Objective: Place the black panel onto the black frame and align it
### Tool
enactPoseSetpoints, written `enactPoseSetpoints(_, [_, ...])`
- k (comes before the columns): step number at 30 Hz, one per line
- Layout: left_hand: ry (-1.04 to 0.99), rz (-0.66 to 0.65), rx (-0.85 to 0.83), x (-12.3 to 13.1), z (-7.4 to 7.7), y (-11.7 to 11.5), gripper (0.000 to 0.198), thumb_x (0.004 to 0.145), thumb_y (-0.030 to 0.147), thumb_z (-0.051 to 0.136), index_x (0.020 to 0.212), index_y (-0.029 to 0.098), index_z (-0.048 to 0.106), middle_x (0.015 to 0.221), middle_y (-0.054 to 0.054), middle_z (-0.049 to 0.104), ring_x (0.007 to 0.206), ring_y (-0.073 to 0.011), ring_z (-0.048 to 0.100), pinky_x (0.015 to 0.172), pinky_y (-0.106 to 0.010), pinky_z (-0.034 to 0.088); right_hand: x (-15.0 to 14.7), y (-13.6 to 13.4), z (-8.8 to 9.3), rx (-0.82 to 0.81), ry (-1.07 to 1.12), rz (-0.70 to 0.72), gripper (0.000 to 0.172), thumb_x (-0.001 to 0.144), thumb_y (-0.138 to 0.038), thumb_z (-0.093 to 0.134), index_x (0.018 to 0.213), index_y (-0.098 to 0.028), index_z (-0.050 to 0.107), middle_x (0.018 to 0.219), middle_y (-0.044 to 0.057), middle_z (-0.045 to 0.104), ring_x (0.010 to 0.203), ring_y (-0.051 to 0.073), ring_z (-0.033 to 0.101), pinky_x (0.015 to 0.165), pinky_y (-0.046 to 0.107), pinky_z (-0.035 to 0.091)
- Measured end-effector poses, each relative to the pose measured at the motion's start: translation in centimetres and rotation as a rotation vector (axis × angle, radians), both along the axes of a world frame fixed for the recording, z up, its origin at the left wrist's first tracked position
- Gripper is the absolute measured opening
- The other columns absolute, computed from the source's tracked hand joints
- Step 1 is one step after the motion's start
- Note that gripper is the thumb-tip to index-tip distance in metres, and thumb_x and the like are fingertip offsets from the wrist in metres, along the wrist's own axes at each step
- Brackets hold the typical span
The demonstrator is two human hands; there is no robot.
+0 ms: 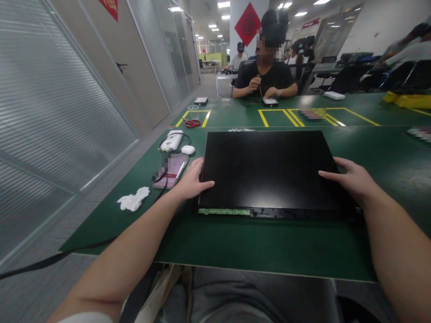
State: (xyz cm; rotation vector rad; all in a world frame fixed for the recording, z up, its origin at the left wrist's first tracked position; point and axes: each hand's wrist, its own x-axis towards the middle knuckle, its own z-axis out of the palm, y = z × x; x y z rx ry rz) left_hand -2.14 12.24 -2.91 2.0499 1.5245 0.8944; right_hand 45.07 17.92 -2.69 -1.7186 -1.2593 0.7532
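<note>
A black LCD screen panel [269, 170] lies face up in front of me, its near edge showing a narrow green circuit board [225, 211] beside a dark strip. My left hand [195, 180] grips the panel's left edge, thumb on the front face and fingers at the side. At the opposite edge, my right hand [350, 177] holds the panel the same way, thumb over the face. Whatever is under the panel is mostly hidden; a dark rim shows past its lower right corner.
Left of the panel on the green table [269, 246] are a phone [172, 169], a white earbud case [187, 150], a white power bank [171, 141], crumpled tissue [134, 199] and red-handled scissors [192, 123]. Across the table, a person [266, 76] holds a screwdriver over a small drive-like box [270, 102].
</note>
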Motion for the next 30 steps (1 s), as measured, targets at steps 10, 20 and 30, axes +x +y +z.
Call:
enactPoseSetpoints(10, [0.143, 0.035, -0.073, -0.5, -0.6, 0.3, 0.084, 0.073, 0.048, 0.072, 0.145, 0.013, 0.047, 0.158, -0.021, 0.032, 0.150, -0.0378, 0.029, 0.124, -0.052, 0.024, -0.3, -0.1, -0.2, -0.059, -0.050, -0.015, 0.055, 0.049, -0.034, 0.085, 0.102, -0.023, 0.073, 0.109, 0.005, 0.073, 0.099, 0.026, 0.068, 0.090, 0.040, 0.057])
enactPoseSetpoints(20, [0.189, 0.043, -0.131, -0.3, -0.8, 0.3, 0.070, 0.073, 0.053, 0.070, 0.129, 0.013, 0.059, 0.157, -0.021, 0.033, 0.149, -0.0381, 0.031, 0.123, -0.052, 0.027, 0.7, 0.9, -1.6, -0.135, -0.028, -0.033, 0.061, 0.043, -0.041, 0.088, 0.099, -0.021, 0.074, 0.101, 0.008, 0.074, 0.096, 0.029, 0.068, 0.091, 0.045, 0.055])
enactPoseSetpoints(30, [0.226, 0.053, -0.138, 0.0, -0.6, 0.1, 0.069, 0.074, 0.055, 0.068, 0.127, 0.013, 0.060, 0.159, -0.021, 0.032, 0.150, -0.0413, 0.029, 0.123, -0.054, 0.025, 0.3, 0.7, -1.3, -0.114, -0.098, -0.071, 0.053, 0.047, -0.035, 0.087, 0.096, -0.019, 0.071, 0.121, 0.012, 0.070, 0.119, 0.032, 0.062, 0.107, 0.043, 0.046])
